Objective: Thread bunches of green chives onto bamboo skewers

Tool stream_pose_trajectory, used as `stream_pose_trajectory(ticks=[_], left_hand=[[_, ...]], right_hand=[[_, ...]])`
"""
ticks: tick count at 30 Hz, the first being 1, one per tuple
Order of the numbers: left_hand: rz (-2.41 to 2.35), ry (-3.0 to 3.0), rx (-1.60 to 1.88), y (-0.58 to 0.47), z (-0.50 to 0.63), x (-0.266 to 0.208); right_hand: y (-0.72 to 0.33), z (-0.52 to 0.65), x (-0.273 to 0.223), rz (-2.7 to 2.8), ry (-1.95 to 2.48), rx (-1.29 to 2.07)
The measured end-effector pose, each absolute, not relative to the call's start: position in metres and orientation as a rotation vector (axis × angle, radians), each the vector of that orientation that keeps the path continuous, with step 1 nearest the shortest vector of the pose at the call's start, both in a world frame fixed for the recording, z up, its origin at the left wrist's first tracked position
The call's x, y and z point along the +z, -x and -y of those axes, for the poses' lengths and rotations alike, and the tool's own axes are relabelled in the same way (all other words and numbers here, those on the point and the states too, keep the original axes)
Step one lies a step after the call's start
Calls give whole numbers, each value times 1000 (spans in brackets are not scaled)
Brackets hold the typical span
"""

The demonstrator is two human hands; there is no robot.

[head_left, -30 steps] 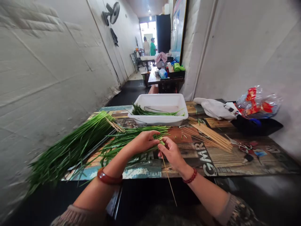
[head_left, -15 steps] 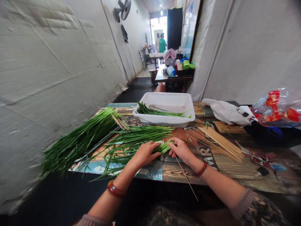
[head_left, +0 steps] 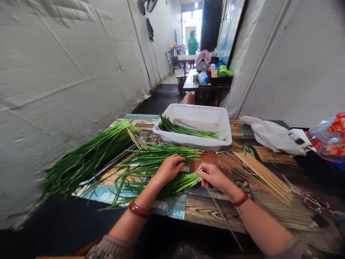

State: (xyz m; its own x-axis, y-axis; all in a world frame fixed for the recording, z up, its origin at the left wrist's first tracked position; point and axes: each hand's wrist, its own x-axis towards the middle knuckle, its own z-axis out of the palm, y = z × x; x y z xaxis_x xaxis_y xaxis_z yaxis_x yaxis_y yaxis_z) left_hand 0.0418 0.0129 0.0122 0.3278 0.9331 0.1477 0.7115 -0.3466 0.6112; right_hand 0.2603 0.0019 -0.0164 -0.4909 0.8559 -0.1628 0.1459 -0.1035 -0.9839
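Observation:
My right hand [head_left: 214, 177] is closed on a thin bamboo skewer [head_left: 222, 216], whose long end slants down past the table's front edge. Its fingertips also meet the pale stem ends of a small bunch of garlic chives [head_left: 185, 181]. My left hand [head_left: 171, 168] is over that bunch, fingers loosely bent and thumb apart, with nothing seen in them. Just beyond, a second row of chives [head_left: 161, 153] lies across the table. The larger heap of chives [head_left: 88, 154] is at the left, with several short skewers [head_left: 137, 138] on its stem end.
A white plastic tub [head_left: 194, 142] with some chives stands behind my hands. Loose bamboo skewers [head_left: 261, 172] fan out at the right, near scissors [head_left: 309, 198] and a pale cap [head_left: 275, 135]. A long metal blade [head_left: 107, 167] lies beside the heap. A person in green [head_left: 192, 44] stands far back.
My left hand has come up off the bunch and its fingers have loosened. My right hand still has the skewer at the stem ends. The view has shifted slightly.

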Motion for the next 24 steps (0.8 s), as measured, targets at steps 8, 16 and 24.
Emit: stream_pose_trajectory(ticks=[8,16,24], left_hand=[[-1316,-2399,556,-51,-40,8],[-1406,-2628,333,-60,-42,17],[-1418,-2699,180,-83,-50,19]], right_hand=[[-261,-10,-13,1491,1195,1530],[-256,-8,-17,1325,1268,1473],[-256,-7,-17,1308,1253,1353]])
